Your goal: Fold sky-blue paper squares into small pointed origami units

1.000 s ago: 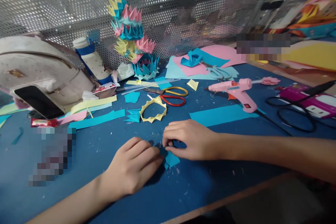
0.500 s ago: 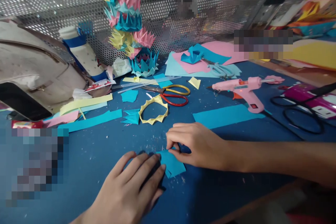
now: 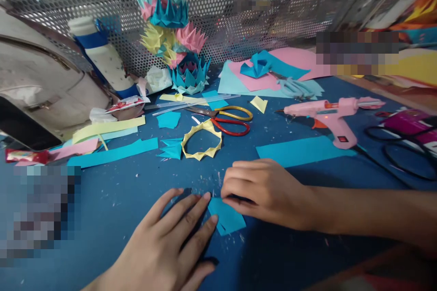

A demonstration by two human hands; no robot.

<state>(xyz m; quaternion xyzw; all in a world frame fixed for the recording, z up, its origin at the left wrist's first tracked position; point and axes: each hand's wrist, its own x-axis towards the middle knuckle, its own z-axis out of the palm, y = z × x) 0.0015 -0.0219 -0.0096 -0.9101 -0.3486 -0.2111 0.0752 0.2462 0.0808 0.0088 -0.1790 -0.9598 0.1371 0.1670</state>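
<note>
A small piece of blue paper [image 3: 229, 218] lies on the dark blue table between my hands. My left hand [image 3: 170, 236] is spread flat, its fingertips on the paper's left edge. At the paper's upper right, my right hand [image 3: 262, 188] has its fingers curled together; whatever is between the fingertips is hidden. Beyond the hands sit a yellow folded paper ring [image 3: 218, 142] and, touching its left side, a blue folded piece [image 3: 172, 149]. Scissors [image 3: 235, 120] with one yellow and one red handle lie behind the ring.
A pink glue gun [image 3: 341, 120] lies at right above a blue strip [image 3: 307, 150]. Paper strips [image 3: 116, 152], a phone [image 3: 27, 125], a bottle [image 3: 102, 57] and a bag [image 3: 44, 68] are at left. A folded-paper tower [image 3: 191, 72] stands behind.
The view has shifted slightly. My right hand's fingers have closed more at the paper's upper edge, and my left hand's thumb has spread further from its fingers.
</note>
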